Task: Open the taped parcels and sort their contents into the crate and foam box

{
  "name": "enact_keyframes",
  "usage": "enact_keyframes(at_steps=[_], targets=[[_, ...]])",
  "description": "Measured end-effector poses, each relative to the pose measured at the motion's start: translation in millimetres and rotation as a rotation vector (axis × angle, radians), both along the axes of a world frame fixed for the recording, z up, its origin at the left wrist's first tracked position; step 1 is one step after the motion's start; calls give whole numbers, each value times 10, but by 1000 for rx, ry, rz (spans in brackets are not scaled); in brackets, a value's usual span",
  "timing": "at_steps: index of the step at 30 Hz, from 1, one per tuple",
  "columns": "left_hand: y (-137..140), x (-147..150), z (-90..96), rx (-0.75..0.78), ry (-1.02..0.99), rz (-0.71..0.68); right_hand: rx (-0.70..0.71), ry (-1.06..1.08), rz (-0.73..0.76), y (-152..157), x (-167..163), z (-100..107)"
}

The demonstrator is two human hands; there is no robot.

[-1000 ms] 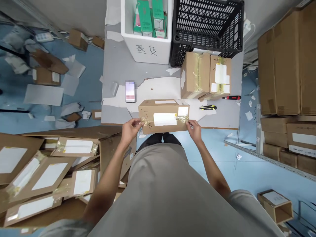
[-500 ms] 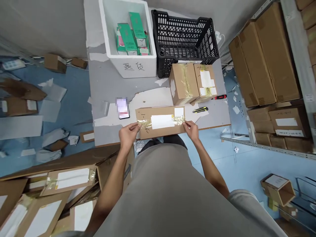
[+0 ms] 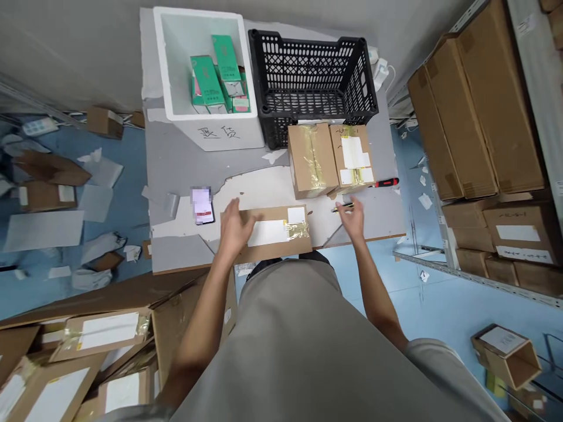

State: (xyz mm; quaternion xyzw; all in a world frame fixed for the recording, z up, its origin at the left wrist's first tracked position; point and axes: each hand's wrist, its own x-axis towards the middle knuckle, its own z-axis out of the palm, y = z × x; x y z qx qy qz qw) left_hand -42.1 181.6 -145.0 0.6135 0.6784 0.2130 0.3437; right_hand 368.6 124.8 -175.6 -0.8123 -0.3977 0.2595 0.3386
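A long cardboard box [image 3: 275, 252] with a white label and shiny tape lies along the front edge of the table. Over its left end is my left hand [image 3: 236, 228], thumb and fingers apart and slightly blurred; whether it touches the cardboard I cannot tell. To the right of the box, my right hand [image 3: 353, 220] has its fingers closed around the utility knife [image 3: 343, 207], which is mostly covered by them and close to the tabletop.
Two taped boxes [image 3: 313, 161] stand behind, before a black plastic crate [image 3: 314, 105]. A white foam box [image 3: 211, 132] holds several green cartons. A phone [image 3: 203, 206] lies left, a red-handled tool [image 3: 387, 182] right. Parcels fill a large carton [image 3: 185, 310] at lower left.
Both hands have let go of the box's ends. My right hand has moved right onto the utility knife; my left has risen over the box's left end and spread. The view has shifted slightly.
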Motion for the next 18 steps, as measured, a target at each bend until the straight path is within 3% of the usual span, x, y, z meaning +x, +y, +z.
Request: enact_keyframes(at_steps=[2,4,8,12,18], targets=[[266,446,-1,-37,-88,-87,32,-72,-156,297,431,-25],[541,889,-34,-110,-161,-126,48,-77,-219,574,784,-86],[956,1524,-179,-298,-294,-69,26,192,-105,951,1111,-279],[1068,1691,-301,-296,-270,-88,63,371,-28,1030,1127,-419],[998,1766,-325,-258,-183,-129,82,170,60,952,1346,-473]])
